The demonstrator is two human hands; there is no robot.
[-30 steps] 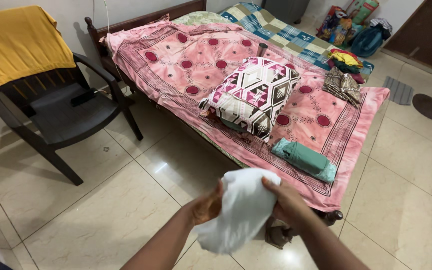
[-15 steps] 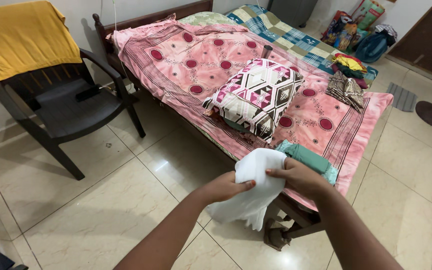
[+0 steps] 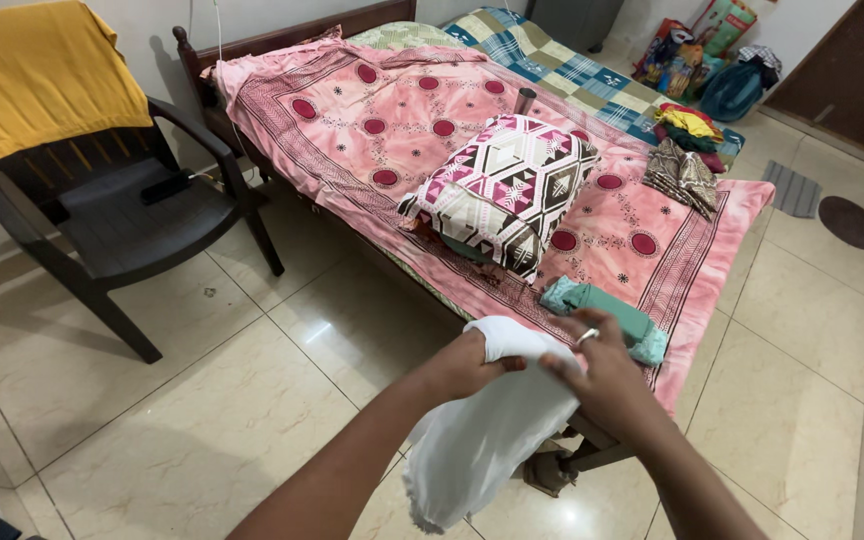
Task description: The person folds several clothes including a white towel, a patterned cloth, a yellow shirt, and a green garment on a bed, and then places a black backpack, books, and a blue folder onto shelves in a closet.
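Both of my hands hold a white cloth (image 3: 487, 430) that hangs down over the floor tiles. My left hand (image 3: 464, 365) grips its upper edge. My right hand (image 3: 602, 375), with a ring on one finger, pinches the cloth beside it. Just beyond my hands lies a folded teal garment (image 3: 607, 312) at the near edge of the bed with the pink patterned sheet (image 3: 402, 100). A patterned pillow (image 3: 507, 190) rests in the middle of that bed.
A dark plastic chair (image 3: 122, 215) with a yellow towel (image 3: 37, 70) over its back stands at the left. Folded clothes (image 3: 682, 170) lie at the bed's far side. Bags (image 3: 702, 65) sit by the far wall near a dark door (image 3: 857, 70).
My hands have moved forward with the white cloth toward the bed's near edge, and more of the cloth now hangs below them.
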